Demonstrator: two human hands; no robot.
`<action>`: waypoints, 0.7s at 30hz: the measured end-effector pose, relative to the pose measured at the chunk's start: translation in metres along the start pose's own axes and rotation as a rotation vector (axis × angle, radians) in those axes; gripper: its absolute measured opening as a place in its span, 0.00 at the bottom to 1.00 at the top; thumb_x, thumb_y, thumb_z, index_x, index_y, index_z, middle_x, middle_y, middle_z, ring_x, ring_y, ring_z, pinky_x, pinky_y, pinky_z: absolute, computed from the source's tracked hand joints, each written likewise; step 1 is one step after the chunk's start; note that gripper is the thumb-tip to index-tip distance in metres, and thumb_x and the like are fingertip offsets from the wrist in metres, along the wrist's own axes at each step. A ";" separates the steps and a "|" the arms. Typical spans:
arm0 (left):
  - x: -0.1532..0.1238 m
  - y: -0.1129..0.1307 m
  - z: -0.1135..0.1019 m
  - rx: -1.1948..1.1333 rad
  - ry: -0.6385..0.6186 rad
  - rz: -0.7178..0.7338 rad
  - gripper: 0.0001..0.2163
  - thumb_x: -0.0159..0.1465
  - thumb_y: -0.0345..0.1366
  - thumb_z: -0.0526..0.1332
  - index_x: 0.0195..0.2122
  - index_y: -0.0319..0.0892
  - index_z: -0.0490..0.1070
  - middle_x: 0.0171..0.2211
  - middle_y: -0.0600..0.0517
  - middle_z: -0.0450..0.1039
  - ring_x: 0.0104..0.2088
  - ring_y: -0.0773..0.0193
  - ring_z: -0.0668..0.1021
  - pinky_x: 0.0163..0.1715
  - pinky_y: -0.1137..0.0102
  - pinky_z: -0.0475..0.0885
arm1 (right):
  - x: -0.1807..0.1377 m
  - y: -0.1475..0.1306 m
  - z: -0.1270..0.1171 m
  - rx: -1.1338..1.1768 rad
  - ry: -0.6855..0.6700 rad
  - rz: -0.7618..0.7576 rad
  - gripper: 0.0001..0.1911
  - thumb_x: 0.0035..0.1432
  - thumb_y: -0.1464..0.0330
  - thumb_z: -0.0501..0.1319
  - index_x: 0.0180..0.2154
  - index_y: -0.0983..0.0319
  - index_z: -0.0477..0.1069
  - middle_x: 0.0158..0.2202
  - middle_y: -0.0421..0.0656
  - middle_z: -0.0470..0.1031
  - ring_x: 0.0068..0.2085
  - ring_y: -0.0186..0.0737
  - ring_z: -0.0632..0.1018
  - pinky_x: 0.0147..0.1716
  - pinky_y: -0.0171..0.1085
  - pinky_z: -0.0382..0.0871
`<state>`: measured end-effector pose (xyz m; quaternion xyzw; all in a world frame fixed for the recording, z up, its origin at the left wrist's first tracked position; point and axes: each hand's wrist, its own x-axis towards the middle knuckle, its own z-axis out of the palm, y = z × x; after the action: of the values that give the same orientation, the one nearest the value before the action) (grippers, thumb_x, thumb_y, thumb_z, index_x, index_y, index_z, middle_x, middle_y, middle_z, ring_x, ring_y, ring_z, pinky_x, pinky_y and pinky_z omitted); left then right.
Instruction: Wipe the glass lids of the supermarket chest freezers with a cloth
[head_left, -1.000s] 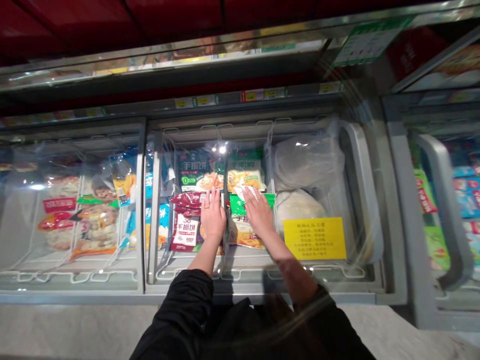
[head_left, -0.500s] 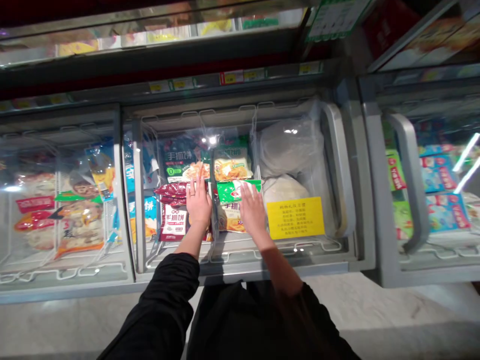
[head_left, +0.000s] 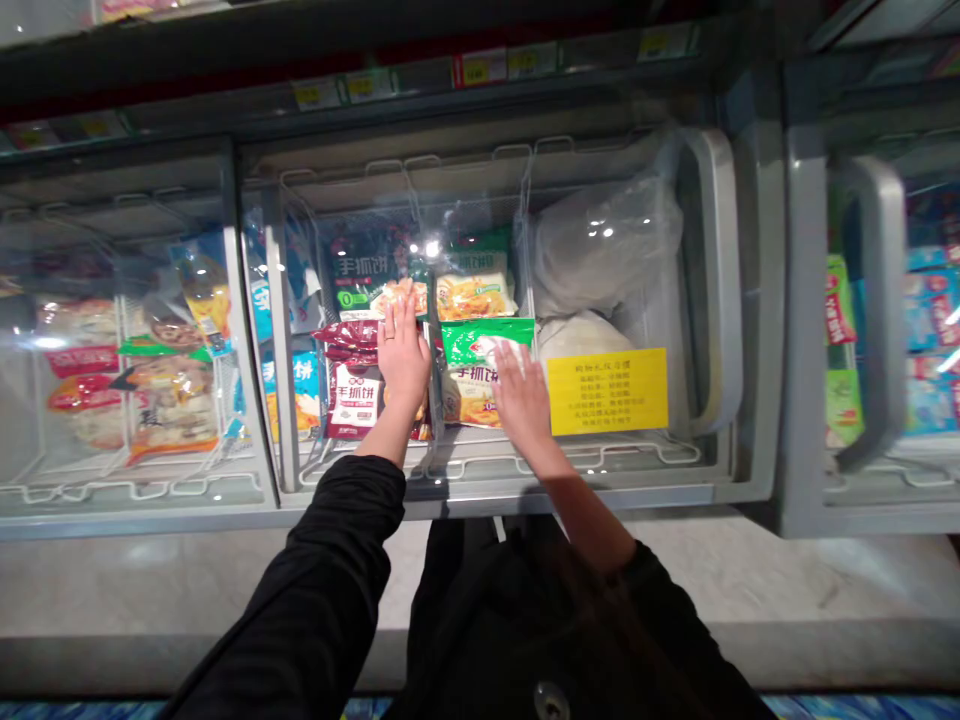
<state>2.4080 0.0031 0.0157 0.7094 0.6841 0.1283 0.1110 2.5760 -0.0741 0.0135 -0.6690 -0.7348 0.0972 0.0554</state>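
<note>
Both my hands reach into an open chest freezer full of frozen food packs. My left hand lies flat, fingers stretched out, on a red and white pack and touches the dark green pack behind it. My right hand rests flat with spread fingers on a green and yellow pack in the neighbouring wire compartment. Another green and yellow pack lies further back.
White bags in clear plastic fill the right compartment, with a yellow notice on the glass. A grey lid handle curves at the right. More packs lie under the left lid. Price tags line the rail above.
The view has tilted down and shifted. My right hand has slid slightly towards me and to the right on the green pack. My left hand stays flat on the red pack.
</note>
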 end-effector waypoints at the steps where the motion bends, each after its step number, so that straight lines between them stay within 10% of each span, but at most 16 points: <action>1: -0.001 -0.001 0.001 -0.019 0.005 0.000 0.23 0.59 0.28 0.47 0.56 0.36 0.43 0.57 0.51 0.39 0.57 0.63 0.41 0.54 0.62 0.38 | -0.009 -0.012 0.005 0.006 -0.021 -0.065 0.25 0.57 0.69 0.45 0.56 0.63 0.42 0.58 0.39 0.39 0.57 0.41 0.39 0.54 0.46 0.39; 6: -0.006 -0.009 0.005 -0.079 0.026 0.007 0.24 0.58 0.28 0.47 0.56 0.39 0.44 0.57 0.53 0.40 0.56 0.65 0.41 0.55 0.64 0.39 | -0.005 -0.029 0.006 0.007 -0.093 -0.398 0.24 0.57 0.69 0.43 0.56 0.58 0.42 0.58 0.32 0.39 0.57 0.34 0.39 0.55 0.42 0.36; 15: -0.057 -0.007 0.009 -0.027 -0.047 0.105 0.24 0.59 0.25 0.44 0.56 0.30 0.39 0.57 0.47 0.35 0.56 0.66 0.40 0.54 0.65 0.38 | -0.051 -0.022 0.002 0.016 -0.089 -0.066 0.27 0.56 0.70 0.41 0.57 0.61 0.36 0.58 0.39 0.37 0.57 0.40 0.39 0.53 0.50 0.40; 21: -0.128 0.005 0.012 -0.083 -0.084 0.108 0.24 0.59 0.25 0.45 0.56 0.33 0.40 0.57 0.48 0.34 0.56 0.65 0.37 0.53 0.62 0.39 | -0.082 -0.048 0.019 0.043 -0.175 -0.307 0.27 0.55 0.68 0.45 0.56 0.58 0.40 0.58 0.35 0.40 0.57 0.37 0.40 0.55 0.46 0.41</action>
<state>2.4129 -0.1248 0.0020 0.7448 0.6336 0.1324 0.1620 2.5330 -0.1609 0.0097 -0.5367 -0.8280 0.1612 0.0200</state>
